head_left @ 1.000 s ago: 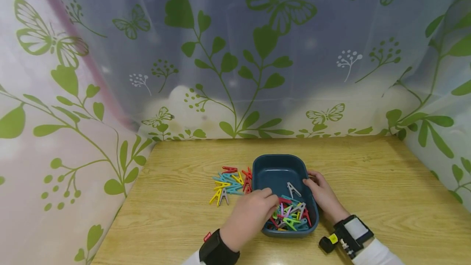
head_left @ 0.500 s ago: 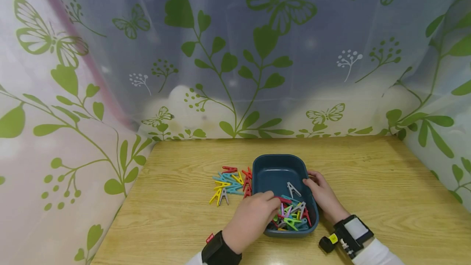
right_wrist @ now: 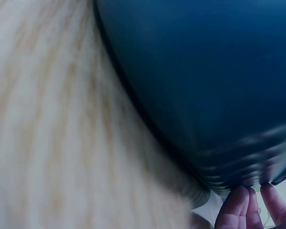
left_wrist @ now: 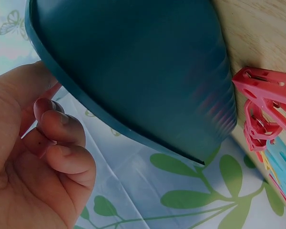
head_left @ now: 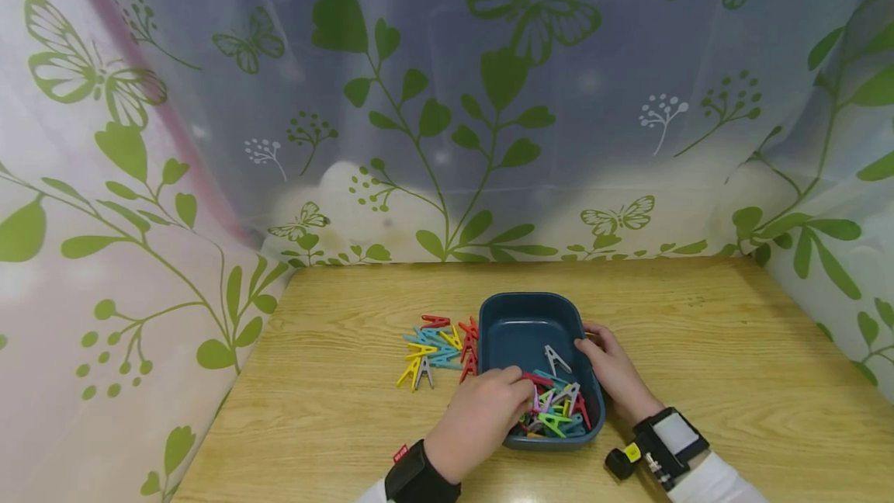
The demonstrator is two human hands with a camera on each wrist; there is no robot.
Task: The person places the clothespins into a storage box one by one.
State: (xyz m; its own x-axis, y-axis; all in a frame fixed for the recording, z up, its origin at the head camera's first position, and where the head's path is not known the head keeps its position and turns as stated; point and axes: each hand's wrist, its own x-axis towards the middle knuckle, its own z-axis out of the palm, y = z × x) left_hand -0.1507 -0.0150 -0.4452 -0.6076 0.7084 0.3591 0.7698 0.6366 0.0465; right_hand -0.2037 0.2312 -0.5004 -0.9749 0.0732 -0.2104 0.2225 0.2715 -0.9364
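A dark blue plastic bin (head_left: 513, 344) stands on the table, with a heap of colourful clothespins (head_left: 555, 414) in its near end. One grey clothespin (head_left: 556, 361) lies apart towards its middle. My left hand (head_left: 482, 414) reaches over the bin's left rim at the heap, beside a red clothespin (head_left: 537, 379). In the left wrist view its fingers (left_wrist: 66, 160) are curled near the rim; whether they pinch anything is hidden. My right hand (head_left: 618, 375) grips the bin's right side, thumb at the rim, fingers (right_wrist: 233, 210) against the outer wall.
Left of the bin, several red, blue, yellow and grey clothespins (head_left: 440, 348) lie on the wooden table (head_left: 314, 386). Some red ones sit close to the bin's wall. A leaf-patterned curtain (head_left: 447, 138) hangs behind the table and along both sides.
My left hand has shifted slightly towards me and to the right over the heap. The right hand and the bin have stayed in place.
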